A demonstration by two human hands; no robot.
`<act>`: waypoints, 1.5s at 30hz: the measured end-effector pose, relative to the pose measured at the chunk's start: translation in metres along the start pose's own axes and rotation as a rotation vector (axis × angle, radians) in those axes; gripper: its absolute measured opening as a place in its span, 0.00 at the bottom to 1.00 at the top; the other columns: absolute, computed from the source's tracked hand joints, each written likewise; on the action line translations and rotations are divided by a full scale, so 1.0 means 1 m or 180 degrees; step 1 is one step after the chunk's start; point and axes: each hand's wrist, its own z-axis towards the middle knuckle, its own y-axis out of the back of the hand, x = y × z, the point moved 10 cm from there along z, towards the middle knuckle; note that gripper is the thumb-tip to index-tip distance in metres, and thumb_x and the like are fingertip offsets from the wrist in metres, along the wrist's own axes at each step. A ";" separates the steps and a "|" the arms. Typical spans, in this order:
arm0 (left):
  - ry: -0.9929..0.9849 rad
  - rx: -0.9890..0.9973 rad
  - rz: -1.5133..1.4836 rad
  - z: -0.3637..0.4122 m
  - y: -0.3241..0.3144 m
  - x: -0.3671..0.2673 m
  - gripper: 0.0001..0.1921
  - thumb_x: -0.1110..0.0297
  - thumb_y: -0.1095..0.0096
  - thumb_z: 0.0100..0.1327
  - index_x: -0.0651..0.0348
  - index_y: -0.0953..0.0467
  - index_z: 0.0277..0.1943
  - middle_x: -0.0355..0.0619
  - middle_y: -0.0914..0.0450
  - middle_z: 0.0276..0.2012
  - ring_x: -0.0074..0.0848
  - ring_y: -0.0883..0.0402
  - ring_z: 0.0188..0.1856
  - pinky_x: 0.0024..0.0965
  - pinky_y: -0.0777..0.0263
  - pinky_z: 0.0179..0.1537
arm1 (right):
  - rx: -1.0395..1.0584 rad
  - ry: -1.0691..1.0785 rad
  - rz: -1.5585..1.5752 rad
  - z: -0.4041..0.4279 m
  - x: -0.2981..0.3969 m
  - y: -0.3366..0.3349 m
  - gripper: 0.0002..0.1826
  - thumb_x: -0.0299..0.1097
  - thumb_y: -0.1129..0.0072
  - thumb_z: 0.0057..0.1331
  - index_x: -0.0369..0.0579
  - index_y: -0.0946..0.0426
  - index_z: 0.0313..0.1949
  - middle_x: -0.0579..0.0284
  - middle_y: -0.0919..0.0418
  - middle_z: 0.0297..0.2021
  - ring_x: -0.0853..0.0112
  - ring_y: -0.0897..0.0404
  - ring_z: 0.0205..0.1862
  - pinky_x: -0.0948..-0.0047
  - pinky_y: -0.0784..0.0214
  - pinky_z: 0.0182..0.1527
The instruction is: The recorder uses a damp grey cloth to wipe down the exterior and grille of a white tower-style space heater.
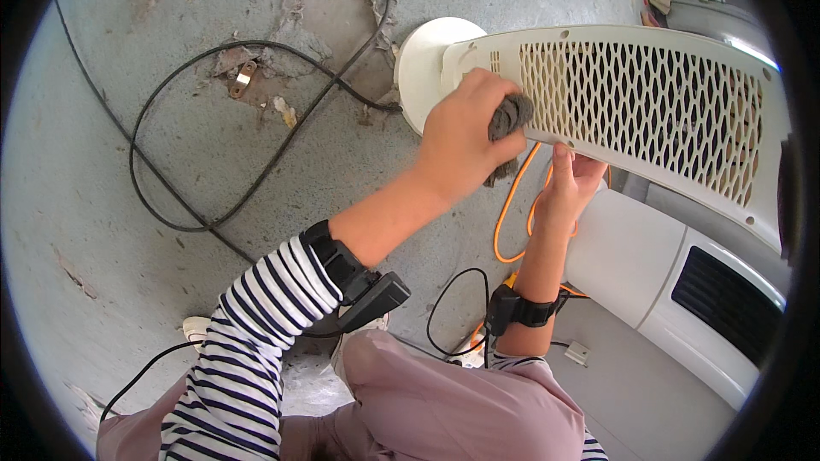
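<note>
A white tower-type fan or heater (544, 121) leans across the upper right, its long slotted grille (640, 96) facing me and its round base (416, 77) at the left. My left hand (471, 125) grips a bunched dark grey cloth (511, 116) against the housing's lower part, between base and grille. Below the housing, my right hand (573, 179) holds its near edge, thumb on the rim and the other fingers mostly hidden behind it. Black straps with devices are on both my forearms.
A black cable (211, 227) loops over the worn grey floor (320, 173) from the base. An orange cord (503, 224) hangs below the housing. A white appliance with a dark louvred vent (724, 301) stands at right. A power strip (474, 355) lies near my knee.
</note>
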 end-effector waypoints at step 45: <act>0.0957 0.0479 -0.0709 -0.055 0.007 0.017 0.15 0.68 0.35 0.61 0.62 0.27 0.49 0.42 0.22 0.44 0.23 0.23 0.44 0.28 0.29 0.49 | 0.0258 0.0873 -0.1564 -0.052 0.058 0.008 0.41 0.28 0.23 0.45 0.43 0.37 0.58 0.54 0.30 0.53 0.62 0.30 0.55 0.63 0.35 0.56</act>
